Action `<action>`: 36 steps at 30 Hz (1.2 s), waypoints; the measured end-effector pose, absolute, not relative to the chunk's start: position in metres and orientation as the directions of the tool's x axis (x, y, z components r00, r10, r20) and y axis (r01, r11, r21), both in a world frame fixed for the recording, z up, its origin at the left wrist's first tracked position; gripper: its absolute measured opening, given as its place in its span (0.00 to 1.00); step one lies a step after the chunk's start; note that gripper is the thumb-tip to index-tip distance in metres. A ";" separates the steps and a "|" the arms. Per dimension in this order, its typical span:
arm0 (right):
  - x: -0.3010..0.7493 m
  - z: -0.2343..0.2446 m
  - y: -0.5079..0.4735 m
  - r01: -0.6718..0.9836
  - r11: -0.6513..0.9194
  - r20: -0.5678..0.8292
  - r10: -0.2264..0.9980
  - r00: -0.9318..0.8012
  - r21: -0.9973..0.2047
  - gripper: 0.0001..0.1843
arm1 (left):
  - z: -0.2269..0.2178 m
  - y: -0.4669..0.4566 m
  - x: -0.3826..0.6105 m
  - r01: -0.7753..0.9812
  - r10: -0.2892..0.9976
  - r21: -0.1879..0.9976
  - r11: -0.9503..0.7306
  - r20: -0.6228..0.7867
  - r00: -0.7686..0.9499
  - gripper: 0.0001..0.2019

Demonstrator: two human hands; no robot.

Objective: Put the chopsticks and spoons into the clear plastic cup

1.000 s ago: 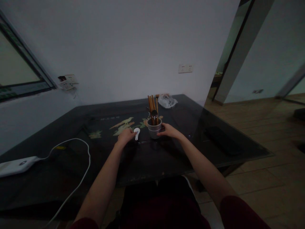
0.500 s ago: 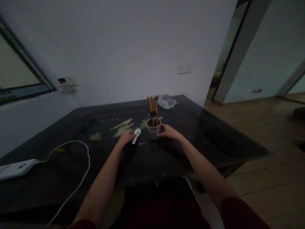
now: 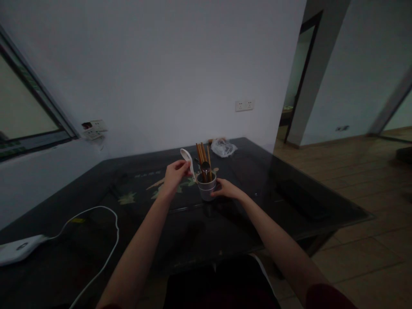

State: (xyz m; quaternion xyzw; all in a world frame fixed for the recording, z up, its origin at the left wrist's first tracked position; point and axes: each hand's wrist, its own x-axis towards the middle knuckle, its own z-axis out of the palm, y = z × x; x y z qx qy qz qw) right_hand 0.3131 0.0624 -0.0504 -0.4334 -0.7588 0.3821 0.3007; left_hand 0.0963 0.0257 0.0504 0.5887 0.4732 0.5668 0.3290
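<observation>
A white soup spoon (image 3: 188, 158) is pinched in my left hand (image 3: 176, 174), bowl end up. Its handle end points down beside the left rim of a grey utensil cup (image 3: 207, 189); whether it touches the rim I cannot tell. Several brown chopsticks (image 3: 201, 153) and a dark metal spoon (image 3: 205, 167) stand in the cup. Wrapped around the cup's right side is my right hand (image 3: 226, 189), its thumb in front. The cup stands upright on the dark table (image 3: 189, 240).
Behind the cup lies a clear plastic bag (image 3: 223, 147) by the wall. A white power strip (image 3: 21, 249) with a white cable (image 3: 117, 234) takes up the left side. On the right rests a dark flat object (image 3: 302, 199). Wall sockets (image 3: 244, 105) are above the table.
My left hand has lifted the white soup spoon off the table and brought it up beside the cup. The right hand stays on the cup. The view has tilted slightly upward.
</observation>
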 end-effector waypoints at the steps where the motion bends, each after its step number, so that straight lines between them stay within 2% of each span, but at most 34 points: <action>1: 0.313 -0.050 0.062 0.416 0.328 0.123 0.886 -0.448 -0.848 0.31 | 0.055 0.029 0.104 0.201 0.929 0.917 -0.345 0.365 -0.069 0.25; 5: 0.312 -0.048 0.061 0.399 0.306 0.105 0.886 -0.452 -0.864 0.32 | 0.060 0.041 0.130 0.304 0.936 0.886 -0.351 0.343 0.080 0.19; 8: 0.311 -0.046 0.060 0.404 0.317 0.117 0.887 -0.447 -0.858 0.32 | 0.057 0.046 0.138 0.460 0.947 0.828 -0.320 0.287 0.143 0.12; 10: 0.311 -0.045 0.059 0.409 0.331 0.133 0.888 -0.441 -0.851 0.32 | 0.055 0.048 0.139 0.580 0.949 0.752 -0.313 0.264 0.171 0.10; 15: 0.311 -0.043 0.058 0.417 0.326 0.138 0.897 -0.421 -0.848 0.31 | 0.051 0.051 0.136 0.807 0.930 0.468 -0.360 0.246 0.272 0.09; 22: 0.311 -0.047 0.060 0.397 0.331 0.147 0.893 -0.426 -0.856 0.31 | 0.045 0.053 0.143 0.891 0.933 0.287 -0.352 0.182 0.310 0.09; 29: 0.312 -0.047 0.062 0.431 0.353 0.148 0.885 -0.441 -0.830 0.32 | 0.048 0.051 0.148 0.929 0.957 0.239 -0.281 0.140 0.253 0.09; 36: 0.312 -0.045 0.060 0.454 0.355 0.140 0.886 -0.442 -0.817 0.32 | 0.049 0.050 0.151 0.961 0.965 0.122 -0.250 0.109 0.237 0.10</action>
